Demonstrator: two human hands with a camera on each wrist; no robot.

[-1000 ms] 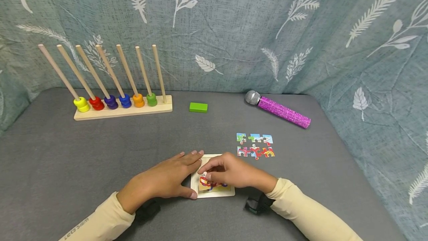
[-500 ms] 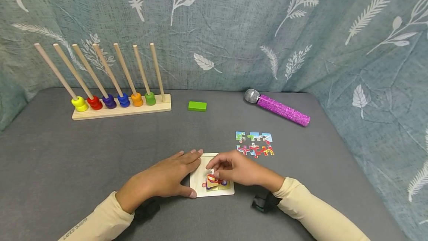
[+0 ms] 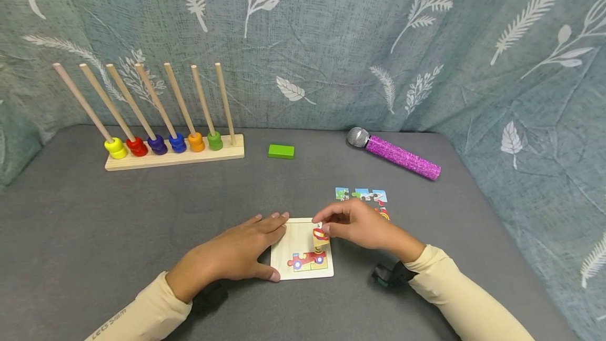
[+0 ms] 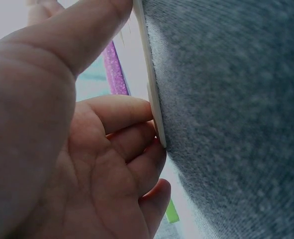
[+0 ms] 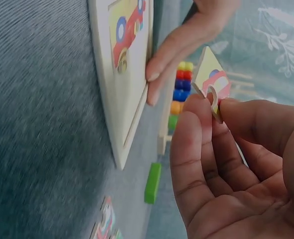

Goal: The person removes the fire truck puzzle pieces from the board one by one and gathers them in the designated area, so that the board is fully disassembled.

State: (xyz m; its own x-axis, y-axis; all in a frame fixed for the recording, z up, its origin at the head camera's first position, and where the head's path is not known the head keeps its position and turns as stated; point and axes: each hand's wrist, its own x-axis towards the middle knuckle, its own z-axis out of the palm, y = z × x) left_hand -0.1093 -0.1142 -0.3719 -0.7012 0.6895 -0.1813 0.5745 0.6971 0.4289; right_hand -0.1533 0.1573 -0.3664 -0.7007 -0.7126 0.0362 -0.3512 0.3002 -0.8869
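Note:
My right hand (image 3: pixel 360 225) pinches a jigsaw piece (image 5: pixel 212 74) with yellow, red and blue print between thumb and fingertips. In the head view it is raised over the right side of a pale wooden puzzle tray (image 3: pixel 295 236). Joined pieces (image 3: pixel 303 262) showing a red vehicle with blue wheels lie in the tray's lower right part. My left hand (image 3: pixel 236 250) rests along the tray's left side, its thumb at the near corner and its extended fingers at the far one. From the left wrist, the fingertips (image 4: pixel 144 107) touch the tray's edge.
Loose jigsaw pieces (image 3: pixel 362 194) lie beyond my right hand, which partly covers them. Farther back are a green block (image 3: pixel 281 151) and a purple glittery toy microphone (image 3: pixel 402 157). A wooden peg stand (image 3: pixel 175 159) with coloured beads stands at the back left, before a patterned curtain (image 3: pixel 331 57).
My right hand has lifted and moved right with the jigsaw piece, uncovering the joined pieces in the tray and covering some loose ones. The left hand stays in place.

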